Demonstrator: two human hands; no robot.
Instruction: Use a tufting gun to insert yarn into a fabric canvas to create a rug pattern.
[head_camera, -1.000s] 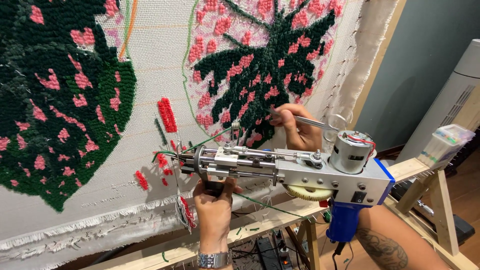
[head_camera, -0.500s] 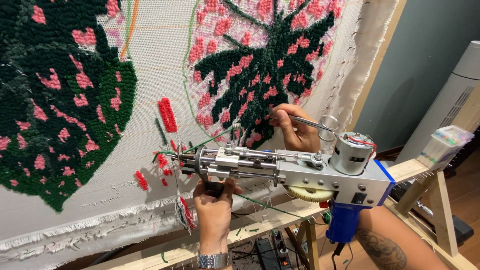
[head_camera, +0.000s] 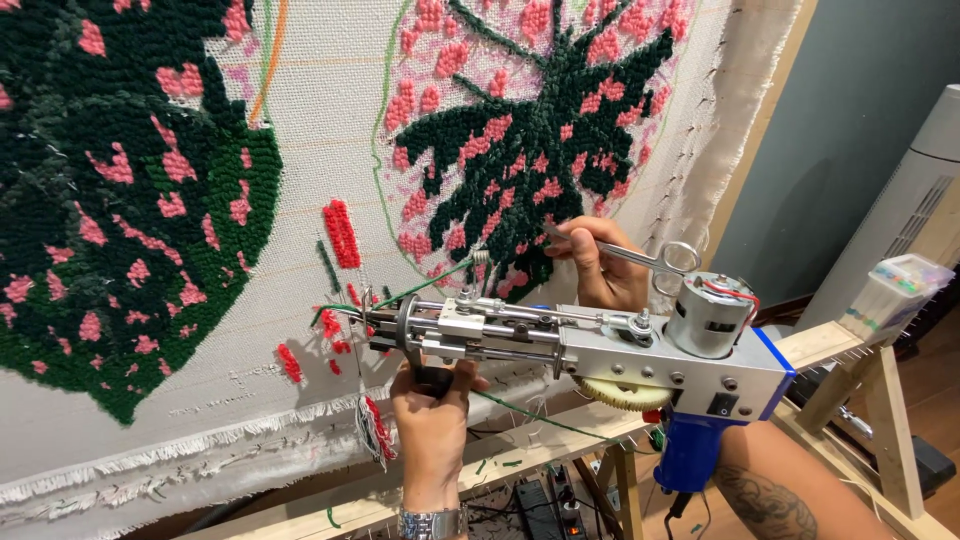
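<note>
My left hand (head_camera: 432, 420) grips the black front handle under a silver tufting gun (head_camera: 640, 355) with a blue grip, whose needle end points left at the stretched white cloth (head_camera: 300, 150). A green yarn (head_camera: 430, 283) runs into the gun's front. My right hand (head_camera: 600, 265) is behind the gun, close to the cloth, and holds slim metal scissors (head_camera: 650, 258) with the tips toward a dark green and pink tufted leaf (head_camera: 530, 140). My tattooed right forearm (head_camera: 780, 495) passes under the blue grip.
A second large green and pink tufted leaf (head_camera: 110, 220) fills the left of the cloth, with small red tufts (head_camera: 342, 232) between the leaves. The wooden frame (head_camera: 850, 345) holds a box of markers (head_camera: 895, 290). A white tower appliance (head_camera: 925, 190) stands at right.
My right hand with the scissors has drifted slightly down along the cloth. The gun and my left hand have stayed almost still.
</note>
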